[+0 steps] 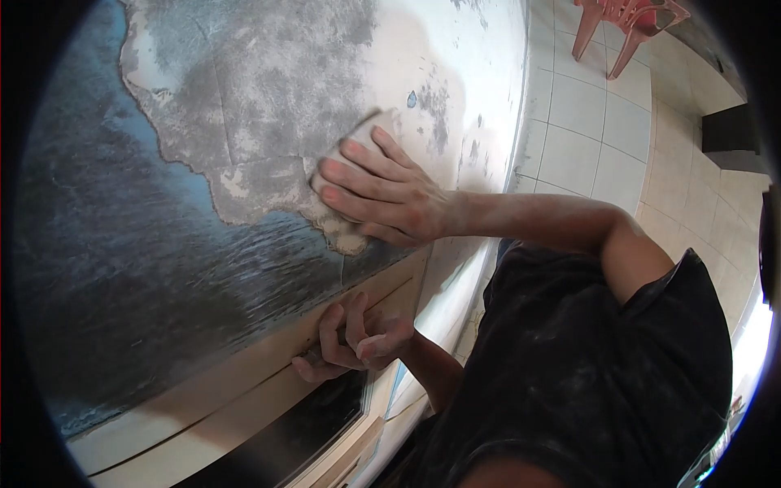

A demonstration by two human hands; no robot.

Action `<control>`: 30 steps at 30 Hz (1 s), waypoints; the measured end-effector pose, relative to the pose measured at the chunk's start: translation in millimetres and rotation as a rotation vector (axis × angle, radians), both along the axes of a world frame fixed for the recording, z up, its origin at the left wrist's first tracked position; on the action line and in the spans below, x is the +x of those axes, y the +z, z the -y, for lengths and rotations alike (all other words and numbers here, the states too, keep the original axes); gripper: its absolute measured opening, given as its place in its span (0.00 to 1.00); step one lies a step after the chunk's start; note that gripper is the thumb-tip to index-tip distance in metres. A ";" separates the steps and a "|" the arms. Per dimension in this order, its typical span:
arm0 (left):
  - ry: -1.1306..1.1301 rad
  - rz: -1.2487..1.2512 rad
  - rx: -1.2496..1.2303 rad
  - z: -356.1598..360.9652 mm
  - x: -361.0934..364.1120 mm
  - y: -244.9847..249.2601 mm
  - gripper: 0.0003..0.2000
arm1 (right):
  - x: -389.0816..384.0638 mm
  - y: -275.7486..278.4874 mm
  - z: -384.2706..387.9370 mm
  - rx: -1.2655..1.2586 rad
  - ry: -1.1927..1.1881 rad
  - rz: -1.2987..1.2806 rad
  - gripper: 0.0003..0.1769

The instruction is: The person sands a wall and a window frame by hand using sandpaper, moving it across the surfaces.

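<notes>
My right hand [386, 191] presses a pale, dusty sanding pad [373, 119] against the wall [268, 89], its fingers spread over the back. Only the pad's edge shows past the fingertips. Under and around it lies a rough patch of grey and whitish filler [236, 180], bordered by dark, blue-edged paint [146, 220]. Lower down, my left hand [354, 337] rests against the cream frame [203, 411] with bent, separated fingers and holds nothing visible. White dust coats both hands.
Beside the wall runs a floor of light tiles [573, 146]. A reddish plastic chair [622, 24] stands on it at the top right, and a dark box-like object [732, 138] is at the right edge. Dark glass [285, 431] sits inside the cream frame.
</notes>
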State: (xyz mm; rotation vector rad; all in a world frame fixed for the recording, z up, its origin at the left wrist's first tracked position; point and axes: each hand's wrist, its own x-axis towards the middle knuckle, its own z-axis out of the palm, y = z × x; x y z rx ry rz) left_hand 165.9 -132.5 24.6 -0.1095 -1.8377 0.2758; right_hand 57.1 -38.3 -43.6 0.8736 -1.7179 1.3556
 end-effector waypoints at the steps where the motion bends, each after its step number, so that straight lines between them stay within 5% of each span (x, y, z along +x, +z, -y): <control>1: -0.011 -0.003 0.014 0.7 -0.2 -0.2 0.32 | -0.1 9.8 -1.2 -0.016 0.001 0.017 0.32; 7: -0.021 -0.025 0.052 1.2 -1.1 -1.8 0.31 | 15.1 -59.4 0.7 0.106 0.020 -0.052 0.31; 11: -0.020 -0.043 0.023 1.2 -2.1 -1.4 0.31 | 6.5 -29.6 -1.1 0.105 -0.004 -0.057 0.25; 14: -0.009 -0.030 0.001 0.7 -2.0 0.2 0.31 | 5.3 -4.4 -2.0 0.023 0.002 0.008 0.31; 19: 0.002 -0.048 0.015 -2.5 -5.2 0.0 0.31 | 8.3 -78.1 -1.8 0.086 0.048 -0.056 0.30; 26: 0.025 0.002 -0.003 -5.7 -3.6 1.3 0.31 | 6.8 -25.5 1.9 -0.001 0.015 -0.007 0.32; 30: 0.029 -0.011 -0.010 -3.5 -4.0 -0.2 0.31 | 3.2 -66.6 5.1 0.066 -0.083 -0.061 0.34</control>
